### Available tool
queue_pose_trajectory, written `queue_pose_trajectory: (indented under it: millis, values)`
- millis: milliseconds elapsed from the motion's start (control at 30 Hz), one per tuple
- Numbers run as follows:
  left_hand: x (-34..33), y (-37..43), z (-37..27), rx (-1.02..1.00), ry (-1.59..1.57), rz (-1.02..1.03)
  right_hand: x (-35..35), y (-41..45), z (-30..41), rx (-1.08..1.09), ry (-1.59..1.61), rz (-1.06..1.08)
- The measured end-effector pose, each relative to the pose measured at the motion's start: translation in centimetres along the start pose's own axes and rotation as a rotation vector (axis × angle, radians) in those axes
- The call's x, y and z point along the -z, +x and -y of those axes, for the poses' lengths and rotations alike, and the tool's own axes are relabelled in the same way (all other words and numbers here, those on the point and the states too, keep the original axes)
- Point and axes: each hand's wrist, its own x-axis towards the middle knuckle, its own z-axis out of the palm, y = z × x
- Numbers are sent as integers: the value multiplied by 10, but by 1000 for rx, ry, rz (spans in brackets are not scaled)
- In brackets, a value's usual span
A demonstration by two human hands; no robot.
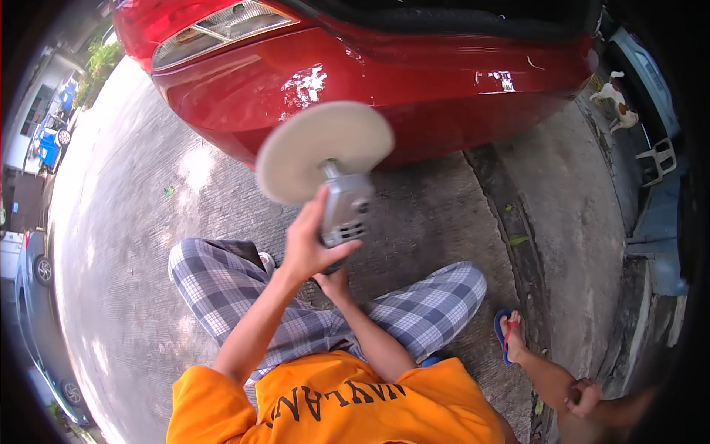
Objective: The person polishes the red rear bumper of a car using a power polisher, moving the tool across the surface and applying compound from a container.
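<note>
My left hand (310, 244) grips the grey metal head of a rotary polisher (345, 205) from its left side, thumb across the body. Behind it, my right hand (335, 284) closes around the polisher's rear part, which is mostly hidden. A round cream buffing pad (324, 147) sits on the machine's spindle, tilted in front of the red car's rear bumper (233, 102). Whether the pad touches the paint cannot be told. Bright reflections lie on the glossy bumper, with a tail light (222, 30) above it at the left.
At right, another person's foot in a blue flip-flop (506, 338) is close to my knee. A cracked concrete strip (507, 222) runs along the ground. Farther right are a white-and-brown dog (615, 102) and a white plastic chair (657, 161). A grey car (41, 316) stands far left.
</note>
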Motion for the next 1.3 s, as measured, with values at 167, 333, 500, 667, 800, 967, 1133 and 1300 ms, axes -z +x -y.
queue_pose_trajectory:
  millis: [167, 333, 500, 667, 800, 967, 1133, 1300]
  values:
    - [54, -44, 47, 359, -314, -460, -61, 1, -1, 3, -74, 23]
    - [68, -51, 55, 399, -209, -563, -66, 4, 8, -137, -113, 141]
    - [-11, -7, -1, 76, -176, -94, -5, -2, -23, 9, -36, -29]
    - [-117, 69, -74, 8, 202, 351, 89, 18, 8, -225, 384, -184]
    - [-162, 102, -103, 1, 299, 503, 121, 46, -44, -146, 599, -204]
    - [-124, 48, -70, -27, 379, 389, 82, 38, -103, -235, 277, 113]
    - [-26, -34, -10, 80, 200, 29, 6, -4, -113, -75, -37, 152]
    - [18, -60, 13, 243, 15, -202, -13, -11, -46, -70, -43, 283]
